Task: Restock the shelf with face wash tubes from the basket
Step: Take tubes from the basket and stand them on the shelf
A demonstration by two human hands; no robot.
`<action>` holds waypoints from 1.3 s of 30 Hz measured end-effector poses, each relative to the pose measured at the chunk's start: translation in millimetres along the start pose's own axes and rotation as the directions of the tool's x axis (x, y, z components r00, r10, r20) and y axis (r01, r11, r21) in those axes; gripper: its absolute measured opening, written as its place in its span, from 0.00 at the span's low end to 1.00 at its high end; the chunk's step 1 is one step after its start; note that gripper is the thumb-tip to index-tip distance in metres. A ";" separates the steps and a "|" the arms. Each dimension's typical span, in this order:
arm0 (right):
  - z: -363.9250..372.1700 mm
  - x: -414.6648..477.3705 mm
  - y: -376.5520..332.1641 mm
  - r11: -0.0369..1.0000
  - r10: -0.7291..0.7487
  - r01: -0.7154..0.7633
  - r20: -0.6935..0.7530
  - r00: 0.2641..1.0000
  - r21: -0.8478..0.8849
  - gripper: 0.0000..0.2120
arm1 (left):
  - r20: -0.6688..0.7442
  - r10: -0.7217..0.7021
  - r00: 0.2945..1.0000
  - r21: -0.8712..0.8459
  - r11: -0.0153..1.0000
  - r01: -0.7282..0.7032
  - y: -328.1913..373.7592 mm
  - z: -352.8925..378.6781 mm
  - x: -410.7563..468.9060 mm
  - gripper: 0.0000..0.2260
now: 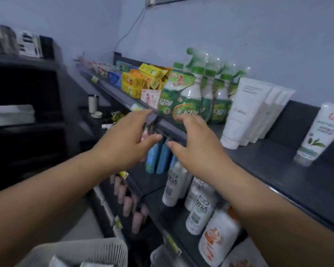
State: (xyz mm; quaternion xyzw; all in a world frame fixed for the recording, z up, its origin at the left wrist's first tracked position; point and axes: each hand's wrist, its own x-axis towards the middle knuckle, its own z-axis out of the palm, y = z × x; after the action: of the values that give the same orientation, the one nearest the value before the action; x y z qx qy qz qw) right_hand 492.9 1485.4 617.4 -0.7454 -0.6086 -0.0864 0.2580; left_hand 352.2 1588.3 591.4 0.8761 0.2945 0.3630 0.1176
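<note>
Left hand (123,139) and right hand (197,143) reach side by side toward the front rail of the top shelf (278,170), fingers spread and loosely bent, neither holding anything. A row of white face wash tubes (253,112) stands cap-down on that shelf to the right of the hands, with 1 more leaf-printed tube (316,135) well apart at far right. The white slatted basket (96,245) sits at the bottom edge, below the left forearm, holding pale items too blurred to identify. Green spray bottles (193,99) stand just behind the right hand's fingers; yellow boxes (143,79) are stacked farther left. White bottles (201,209) line the level below.
</note>
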 end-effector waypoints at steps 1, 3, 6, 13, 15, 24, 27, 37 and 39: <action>15.6 -3.2 -3.3 1.000 -0.013 0.012 0.058 0.998 0.012 0.28 | 0.023 -0.046 0.999 0.054 0.998 0.045 -13.2 -1.2 -13.6 0.31; 47.1 -11.1 -8.8 0.999 -0.027 0.021 0.165 0.986 0.036 0.26 | 0.080 -0.150 0.986 0.158 0.978 0.136 -37.8 -2.7 -41.3 0.32; 96.6 -25.9 -14.1 0.999 -0.030 0.015 0.314 0.949 0.051 0.26 | 0.152 -0.297 0.943 0.261 0.932 0.251 -71.2 -0.7 -81.6 0.32; 215.2 -65.7 -28.1 0.993 0.044 -0.095 0.556 0.830 0.063 0.28 | 0.286 -0.576 0.766 0.356 0.806 0.473 -157.4 22.0 -166.9 0.35; 246.9 -75.0 -34.2 0.992 0.058 -0.116 0.601 0.797 0.058 0.26 | 0.339 -0.620 0.707 0.377 0.778 0.502 -179.9 29.4 -185.1 0.35; 382.2 -113.8 -61.9 0.966 0.170 -0.258 0.753 0.636 0.001 0.27 | 0.507 -0.667 0.546 0.465 0.745 0.478 -284.6 78.4 -244.6 0.30; 424.6 -124.4 -64.4 0.954 0.204 -0.299 0.782 0.588 -0.025 0.25 | 0.537 -0.688 0.488 0.457 0.723 0.518 -315.7 101.2 -265.5 0.28; 546.2 -158.5 -57.2 0.928 0.263 -0.365 0.832 0.488 -0.080 0.24 | 0.677 -0.649 0.349 0.440 0.736 0.515 -388.2 178.6 -335.9 0.25; 564.4 -165.8 -60.8 0.906 0.266 -0.418 0.853 0.449 -0.062 0.23 | 0.687 -0.654 0.316 0.452 0.725 0.519 -395.9 190.8 -344.8 0.21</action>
State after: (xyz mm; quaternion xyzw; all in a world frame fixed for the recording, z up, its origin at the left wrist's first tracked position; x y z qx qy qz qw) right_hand 289.9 1626.5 80.1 -0.7760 -0.4974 0.3879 -0.0004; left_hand 122.2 1698.6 94.5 0.7758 0.5289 -0.1729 0.2976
